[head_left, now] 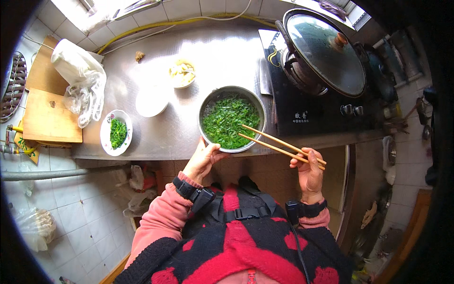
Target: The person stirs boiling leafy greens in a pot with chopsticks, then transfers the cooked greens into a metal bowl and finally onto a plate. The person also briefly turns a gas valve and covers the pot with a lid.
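A round metal bowl (261,101) full of chopped green leaves (229,118) stands at the front edge of the steel counter. My left hand (204,160) grips its near rim, fingers partly hidden beneath the bowl. In my right hand (309,173) is a pair of wooden chopsticks (274,146), held slightly spread. Their tips reach over the rim to the leaves. To the left sits a flowered oval dish (108,142) with a small heap of chopped greens (118,133). Behind the metal bowl are a white bowl (152,105) and a small bowl of pale yellow pieces (182,74).
A lidded wok (326,57) rests on the black gas stove (307,111) at the right. Wooden boards (49,118) and a white plastic bag (85,80) occupy the left end. A ginger-like lump (139,56) lies farther back. A yellow hose (198,19) runs along the wall.
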A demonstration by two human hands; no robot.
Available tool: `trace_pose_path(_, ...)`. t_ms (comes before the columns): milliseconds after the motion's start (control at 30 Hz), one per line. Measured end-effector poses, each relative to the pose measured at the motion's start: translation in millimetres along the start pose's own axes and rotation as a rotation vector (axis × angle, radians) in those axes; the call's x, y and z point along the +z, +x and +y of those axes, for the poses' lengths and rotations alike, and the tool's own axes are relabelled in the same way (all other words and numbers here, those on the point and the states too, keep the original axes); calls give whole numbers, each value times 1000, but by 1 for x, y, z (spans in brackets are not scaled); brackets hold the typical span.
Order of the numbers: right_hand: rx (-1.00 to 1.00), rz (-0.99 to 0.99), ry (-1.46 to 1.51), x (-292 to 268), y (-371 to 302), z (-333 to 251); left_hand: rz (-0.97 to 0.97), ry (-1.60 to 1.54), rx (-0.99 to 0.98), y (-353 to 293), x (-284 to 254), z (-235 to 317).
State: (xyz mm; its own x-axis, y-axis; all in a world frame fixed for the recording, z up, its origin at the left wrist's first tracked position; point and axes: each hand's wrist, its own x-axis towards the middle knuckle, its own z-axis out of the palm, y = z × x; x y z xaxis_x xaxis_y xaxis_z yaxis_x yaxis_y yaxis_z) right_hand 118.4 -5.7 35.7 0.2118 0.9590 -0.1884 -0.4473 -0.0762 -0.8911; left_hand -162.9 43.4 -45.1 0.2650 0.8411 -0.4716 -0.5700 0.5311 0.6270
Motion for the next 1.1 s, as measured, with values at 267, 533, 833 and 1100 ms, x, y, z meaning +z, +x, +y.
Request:
trace_pose_path(267,-21,-36,20,-20,6,-18,98,65,41,14,21,-14)
trace_pose_path(533,-9,-133,-34,-30,30,-33,152,12,58,22,36,-26)
trace_pose_path(833,-55,-238,-68,-30,44,-43,121,-64,29,7,38,-21)
trace_pose_path(1100,-158,-213,-133,8,35,-25,170,-61,57,-31,-19,12)
